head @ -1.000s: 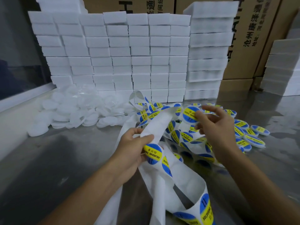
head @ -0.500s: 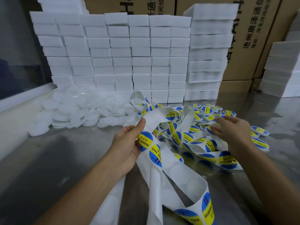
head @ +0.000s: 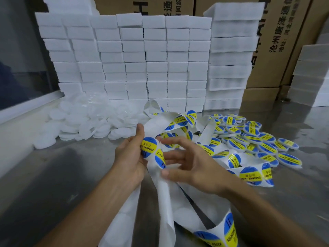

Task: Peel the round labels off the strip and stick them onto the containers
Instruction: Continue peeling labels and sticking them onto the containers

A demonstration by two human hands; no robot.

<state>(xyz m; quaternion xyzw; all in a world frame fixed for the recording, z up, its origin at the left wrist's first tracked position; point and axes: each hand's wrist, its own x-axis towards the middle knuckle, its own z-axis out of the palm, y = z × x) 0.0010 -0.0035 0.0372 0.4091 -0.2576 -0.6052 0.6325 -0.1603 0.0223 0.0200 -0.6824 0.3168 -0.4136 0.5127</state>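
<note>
Fingers [head: 137,138] gripping white strip [head: 160,189], round blue-yellow label [head: 149,146] facing up

Two bare forearms, bare hands [head: 130,157], no sleeves, nothing worn

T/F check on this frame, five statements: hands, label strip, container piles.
1. The left hand grips the label strip. True.
2. The right hand holds a container. False: its fingers are spread beside the strip and hold nothing.
3. The labelled containers lie in a pile on the right of the metal table. True.
4. The unlabelled white containers are stacked on the cardboard boxes. False: they lie heaped on the table at left.
5. The round labels are red and green. False: they are blue and yellow.
</note>
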